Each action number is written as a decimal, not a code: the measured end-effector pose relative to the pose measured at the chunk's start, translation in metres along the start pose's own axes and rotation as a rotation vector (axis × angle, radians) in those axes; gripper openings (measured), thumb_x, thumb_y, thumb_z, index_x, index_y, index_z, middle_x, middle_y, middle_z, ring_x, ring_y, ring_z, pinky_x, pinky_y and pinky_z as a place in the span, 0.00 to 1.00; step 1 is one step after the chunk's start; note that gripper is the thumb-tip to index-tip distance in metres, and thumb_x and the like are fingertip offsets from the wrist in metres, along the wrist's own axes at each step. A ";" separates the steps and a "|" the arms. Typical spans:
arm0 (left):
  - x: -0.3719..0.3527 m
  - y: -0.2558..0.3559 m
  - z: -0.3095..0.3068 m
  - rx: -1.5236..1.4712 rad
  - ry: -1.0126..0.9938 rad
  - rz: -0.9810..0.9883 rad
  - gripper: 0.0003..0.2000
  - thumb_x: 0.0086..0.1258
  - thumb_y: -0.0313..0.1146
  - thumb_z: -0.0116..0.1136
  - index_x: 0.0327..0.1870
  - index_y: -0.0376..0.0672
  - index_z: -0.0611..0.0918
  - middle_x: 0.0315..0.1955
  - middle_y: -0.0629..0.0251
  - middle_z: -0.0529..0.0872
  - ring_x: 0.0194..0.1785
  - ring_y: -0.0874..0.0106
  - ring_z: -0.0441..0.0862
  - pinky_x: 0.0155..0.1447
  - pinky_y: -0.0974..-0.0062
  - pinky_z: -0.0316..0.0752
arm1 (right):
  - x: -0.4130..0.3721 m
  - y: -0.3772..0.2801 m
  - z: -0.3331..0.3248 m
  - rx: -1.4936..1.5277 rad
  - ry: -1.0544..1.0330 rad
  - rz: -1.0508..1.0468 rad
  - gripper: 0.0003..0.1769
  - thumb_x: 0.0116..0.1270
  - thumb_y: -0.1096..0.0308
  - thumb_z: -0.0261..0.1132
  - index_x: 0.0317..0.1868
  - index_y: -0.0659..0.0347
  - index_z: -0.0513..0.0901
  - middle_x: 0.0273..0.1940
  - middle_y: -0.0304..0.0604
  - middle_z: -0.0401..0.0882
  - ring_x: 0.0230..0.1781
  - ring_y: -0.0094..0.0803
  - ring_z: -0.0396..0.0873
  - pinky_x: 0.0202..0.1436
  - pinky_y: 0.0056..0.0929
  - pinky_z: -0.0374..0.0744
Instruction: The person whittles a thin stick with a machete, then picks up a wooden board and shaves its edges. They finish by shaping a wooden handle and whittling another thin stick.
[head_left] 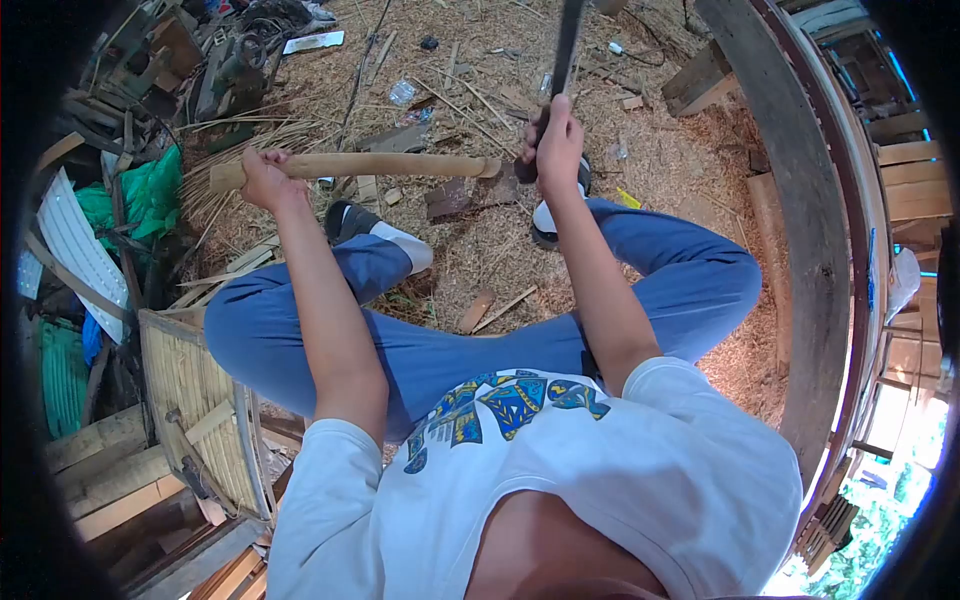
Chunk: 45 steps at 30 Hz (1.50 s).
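Bamboo stick [370, 165] lies level in the air above my knees, running from my left hand [265, 180] across towards my right hand [555, 140]. My left fingers are wrapped tight round the stick near its left end. Its other end reaches just beside my right fist, and I cannot tell whether the two touch. My right fingers are closed round the dark handle of a long blade [568, 40], which points up and away from me, over the stick's right end. I sit with my legs in blue trousers [690, 280] bent out to both sides, and my shoes [350, 220] rest on a floor of wood shavings [480, 240] and offcuts. A woven bamboo panel [190, 390] leans by my left thigh, and a curved wooden rim [800, 220] runs along my right side.
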<state>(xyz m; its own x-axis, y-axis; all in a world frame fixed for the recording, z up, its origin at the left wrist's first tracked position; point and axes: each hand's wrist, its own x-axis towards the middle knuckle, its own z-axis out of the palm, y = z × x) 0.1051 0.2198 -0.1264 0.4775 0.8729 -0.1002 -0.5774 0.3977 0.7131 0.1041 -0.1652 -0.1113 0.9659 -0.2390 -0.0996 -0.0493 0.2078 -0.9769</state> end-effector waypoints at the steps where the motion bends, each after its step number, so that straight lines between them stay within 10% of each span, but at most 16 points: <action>1: -0.001 0.000 0.002 0.000 0.004 -0.002 0.12 0.70 0.28 0.60 0.28 0.40 0.70 0.19 0.65 0.74 0.20 0.72 0.71 0.26 0.70 0.71 | -0.001 0.004 0.000 -0.001 0.032 -0.091 0.29 0.81 0.40 0.48 0.32 0.57 0.71 0.18 0.36 0.69 0.12 0.24 0.66 0.15 0.26 0.66; 4: -0.016 0.008 0.016 0.072 0.027 0.011 0.14 0.69 0.28 0.60 0.24 0.40 0.70 0.18 0.65 0.74 0.20 0.72 0.71 0.26 0.70 0.71 | 0.010 0.119 -0.028 -0.233 0.092 -0.363 0.31 0.80 0.37 0.48 0.33 0.57 0.73 0.18 0.36 0.69 0.13 0.25 0.68 0.16 0.30 0.67; 7: -0.023 0.011 0.023 0.056 0.012 0.014 0.15 0.69 0.28 0.60 0.22 0.42 0.70 0.18 0.66 0.73 0.20 0.72 0.71 0.28 0.69 0.73 | -0.030 0.208 -0.070 -0.813 -0.139 0.243 0.37 0.78 0.34 0.49 0.34 0.64 0.80 0.25 0.45 0.78 0.21 0.37 0.77 0.28 0.41 0.76; 13: -0.009 0.002 0.001 0.053 -0.043 0.024 0.14 0.70 0.30 0.59 0.23 0.45 0.70 0.18 0.68 0.72 0.20 0.73 0.71 0.30 0.69 0.73 | -0.025 0.164 -0.060 -0.043 -0.239 0.997 0.35 0.74 0.28 0.51 0.27 0.53 0.70 0.18 0.33 0.65 0.12 0.25 0.61 0.18 0.30 0.65; 22: -0.007 0.002 -0.001 -0.006 -0.148 -0.051 0.10 0.74 0.33 0.60 0.31 0.44 0.73 0.19 0.70 0.73 0.20 0.75 0.70 0.30 0.70 0.72 | 0.016 0.021 -0.003 0.006 -0.135 0.153 0.29 0.81 0.42 0.52 0.32 0.61 0.76 0.20 0.37 0.72 0.15 0.27 0.71 0.20 0.32 0.70; 25: -0.013 0.006 0.005 -0.020 -0.225 -0.062 0.09 0.75 0.34 0.59 0.32 0.44 0.74 0.18 0.71 0.73 0.20 0.75 0.70 0.31 0.70 0.72 | 0.003 0.076 -0.013 -0.153 0.062 -0.207 0.29 0.81 0.44 0.52 0.35 0.65 0.76 0.22 0.38 0.74 0.20 0.28 0.74 0.25 0.34 0.74; 28: -0.015 0.007 0.009 -0.008 -0.243 -0.071 0.10 0.76 0.34 0.58 0.31 0.45 0.74 0.18 0.72 0.73 0.20 0.75 0.70 0.32 0.70 0.73 | -0.012 0.242 -0.070 -0.901 -0.024 -0.104 0.43 0.77 0.34 0.48 0.47 0.74 0.86 0.36 0.62 0.88 0.38 0.58 0.87 0.48 0.51 0.82; 30: -0.008 0.002 0.000 -0.045 -0.288 -0.105 0.11 0.76 0.34 0.58 0.30 0.46 0.74 0.18 0.72 0.73 0.20 0.76 0.70 0.32 0.70 0.73 | -0.016 0.238 -0.073 -0.892 -0.172 0.330 0.46 0.76 0.31 0.46 0.53 0.74 0.85 0.41 0.68 0.86 0.43 0.65 0.85 0.54 0.52 0.80; 36: -0.016 0.007 0.003 -0.014 -0.272 -0.088 0.12 0.75 0.34 0.58 0.27 0.48 0.73 0.17 0.73 0.73 0.20 0.76 0.71 0.32 0.70 0.72 | -0.023 0.184 -0.060 -0.161 -0.212 0.872 0.36 0.74 0.29 0.52 0.27 0.56 0.71 0.17 0.34 0.65 0.11 0.27 0.64 0.17 0.34 0.69; 45: -0.012 0.008 -0.002 -0.003 -0.326 -0.102 0.13 0.75 0.36 0.57 0.26 0.50 0.71 0.16 0.73 0.73 0.19 0.76 0.69 0.33 0.71 0.71 | 0.010 0.040 -0.005 -0.024 -0.040 0.123 0.31 0.80 0.39 0.50 0.27 0.56 0.71 0.17 0.35 0.69 0.13 0.25 0.67 0.17 0.28 0.67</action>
<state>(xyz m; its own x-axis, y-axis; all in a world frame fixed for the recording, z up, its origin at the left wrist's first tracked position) 0.0933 0.2128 -0.1210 0.7195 0.6922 0.0564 -0.5173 0.4801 0.7085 0.1110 -0.1643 -0.1523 0.9614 -0.1754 -0.2122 -0.1740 0.2100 -0.9621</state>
